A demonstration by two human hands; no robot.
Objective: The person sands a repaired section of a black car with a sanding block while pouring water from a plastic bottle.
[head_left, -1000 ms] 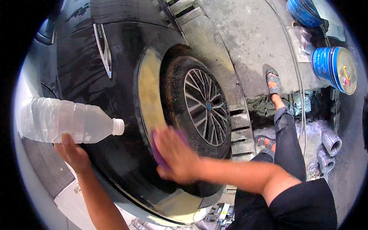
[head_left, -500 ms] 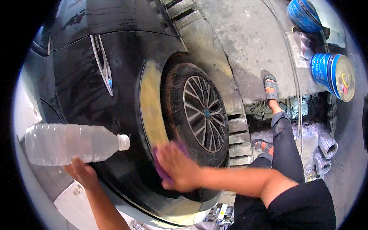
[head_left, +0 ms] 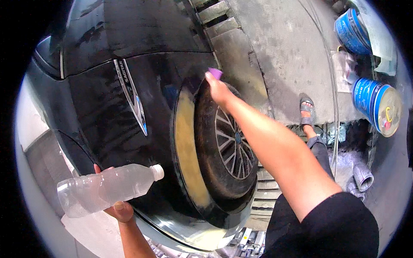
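My left hand (head_left: 122, 211) is wrapped round a clear plastic bottle (head_left: 107, 187) with a white cap, lying almost sideways with its neck to the right. The bottle is above the black car's fender (head_left: 142, 155). My right hand (head_left: 218, 90) is closed on a small purple pad (head_left: 215, 73), whose exact kind I cannot make out, at the far end of the wheel arch. A dull yellow strip (head_left: 188, 146) runs along the arch's edge. Beside it sits the dusty tyre (head_left: 206, 167) with its spoked rim (head_left: 234, 146), partly covered by my right forearm.
Silver-and-blue trim (head_left: 132, 101) is fixed to the fender. Two blue buckets (head_left: 368, 101) stand at the right, with cables (head_left: 333, 94) along the concrete floor. A sandaled foot (head_left: 306, 109) is beside a pit, near metal cylinders (head_left: 362, 176).
My right hand has gone from the near part of the arch to its far end with the purple pad. The bottle has shifted right and lower in view, and the view itself has moved.
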